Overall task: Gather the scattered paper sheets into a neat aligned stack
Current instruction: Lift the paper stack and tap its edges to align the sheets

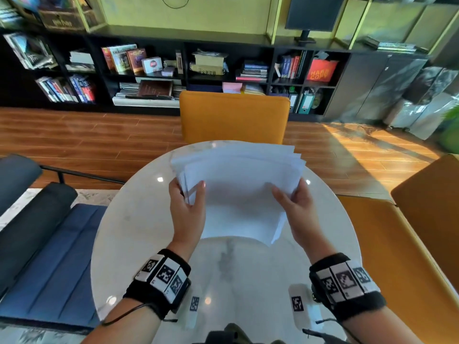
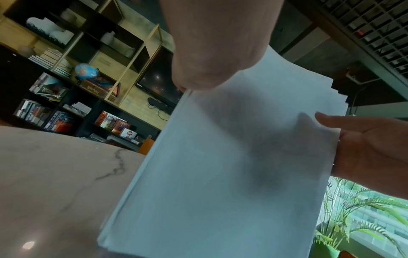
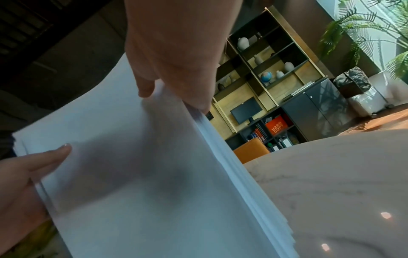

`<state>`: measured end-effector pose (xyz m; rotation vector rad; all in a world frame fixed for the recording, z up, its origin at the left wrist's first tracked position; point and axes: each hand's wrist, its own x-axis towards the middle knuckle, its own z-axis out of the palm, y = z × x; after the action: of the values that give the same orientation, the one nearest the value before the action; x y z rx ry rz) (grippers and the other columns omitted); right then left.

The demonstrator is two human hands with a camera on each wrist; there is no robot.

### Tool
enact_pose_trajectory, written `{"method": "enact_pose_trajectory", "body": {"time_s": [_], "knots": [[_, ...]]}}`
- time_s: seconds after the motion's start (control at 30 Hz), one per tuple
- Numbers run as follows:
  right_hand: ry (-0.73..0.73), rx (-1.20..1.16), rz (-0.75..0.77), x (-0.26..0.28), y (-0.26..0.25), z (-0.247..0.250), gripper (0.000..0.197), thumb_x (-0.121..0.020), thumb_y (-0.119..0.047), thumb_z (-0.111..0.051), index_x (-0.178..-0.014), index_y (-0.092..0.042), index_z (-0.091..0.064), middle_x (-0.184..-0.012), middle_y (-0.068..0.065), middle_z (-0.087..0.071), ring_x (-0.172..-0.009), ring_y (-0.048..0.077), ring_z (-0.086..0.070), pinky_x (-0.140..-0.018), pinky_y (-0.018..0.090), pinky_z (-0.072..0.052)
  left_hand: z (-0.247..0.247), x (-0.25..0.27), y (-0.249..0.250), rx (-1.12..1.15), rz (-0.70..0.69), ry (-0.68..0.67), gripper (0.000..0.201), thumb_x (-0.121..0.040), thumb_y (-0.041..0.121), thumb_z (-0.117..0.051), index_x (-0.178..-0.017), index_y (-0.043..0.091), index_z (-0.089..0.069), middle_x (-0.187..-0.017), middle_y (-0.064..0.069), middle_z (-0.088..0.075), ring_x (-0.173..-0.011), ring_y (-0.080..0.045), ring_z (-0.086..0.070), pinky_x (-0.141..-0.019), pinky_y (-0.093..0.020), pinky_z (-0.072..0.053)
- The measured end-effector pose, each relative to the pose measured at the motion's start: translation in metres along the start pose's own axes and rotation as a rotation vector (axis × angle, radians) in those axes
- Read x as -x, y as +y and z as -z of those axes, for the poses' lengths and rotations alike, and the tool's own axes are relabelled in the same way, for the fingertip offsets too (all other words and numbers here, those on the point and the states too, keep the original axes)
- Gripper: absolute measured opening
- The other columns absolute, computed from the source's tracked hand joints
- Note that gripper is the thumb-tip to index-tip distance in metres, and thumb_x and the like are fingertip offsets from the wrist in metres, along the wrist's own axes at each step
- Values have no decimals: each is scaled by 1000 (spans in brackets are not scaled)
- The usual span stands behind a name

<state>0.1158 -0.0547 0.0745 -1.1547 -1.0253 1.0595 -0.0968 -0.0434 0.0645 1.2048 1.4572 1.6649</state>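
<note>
A bundle of white paper sheets (image 1: 238,192) is held tilted above the round marble table (image 1: 139,232), its near edge low over the tabletop. My left hand (image 1: 186,207) grips the bundle's left edge, thumb on top. My right hand (image 1: 295,207) grips the right edge the same way. The sheets' far edges are fanned and uneven. In the left wrist view the sheets (image 2: 232,165) fill the middle, with my right hand (image 2: 364,150) on their far side. In the right wrist view the stepped edges of the sheets (image 3: 154,174) show, and my left hand (image 3: 28,174) pinches the far side.
An orange chair (image 1: 233,115) stands behind the table, another orange chair (image 1: 402,244) at the right, a blue seat (image 1: 49,256) at the left. Black bookshelves (image 1: 173,70) line the far wall. Marker tags (image 1: 296,304) lie on the table near my wrists.
</note>
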Motion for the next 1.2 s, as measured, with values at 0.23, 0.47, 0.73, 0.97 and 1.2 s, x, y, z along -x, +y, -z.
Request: {"method": "enact_pose_trajectory", "body": {"time_s": [0.23,0.47,0.73,0.97,1.2], "knots": [[86,130,-147,-2,22,-3,16,-78,-23,-70,-92,-16,-68,-98,15,-73,-97,37,-68,-87,56,-54,-11,13,-10,-64,28,-105,25,-97,19,-45,-120,9,-42,-105,-2,-57,-104,-27,-60,-84,-34,-47],[-11,37,-40,-10,-1,14,40,-74,-22,-77,-112,-20,-62,-106,4,-73,-96,19,-71,-82,36,-58,-10,2,6,23,-28,-87,34,-90,30,-51,-119,16,-42,-117,-3,-56,-109,-16,-57,-96,-29,-46],[70,60,-83,-11,0,12,13,-77,-11,-73,-89,-15,-69,-81,0,-74,-76,17,-70,-69,36,-57,-20,4,12,6,-75,-81,13,-93,29,-44,-106,25,-45,-102,-2,-57,-100,-24,-57,-88,-36,-46],[37,103,-116,1,20,20,22,-72,-18,-78,-88,-28,-67,-96,7,-74,-87,24,-71,-75,39,-59,-11,18,-9,43,66,-135,13,-82,46,-52,-90,37,-47,-94,1,-59,-91,-21,-59,-85,-43,-49],[66,71,-58,2,7,22,23,-76,-11,-74,-95,-20,-65,-90,3,-73,-80,19,-71,-72,37,-59,-16,20,7,72,-20,-67,25,-87,37,-51,-100,18,-42,-90,9,-52,-91,-18,-54,-85,-39,-47]]}}
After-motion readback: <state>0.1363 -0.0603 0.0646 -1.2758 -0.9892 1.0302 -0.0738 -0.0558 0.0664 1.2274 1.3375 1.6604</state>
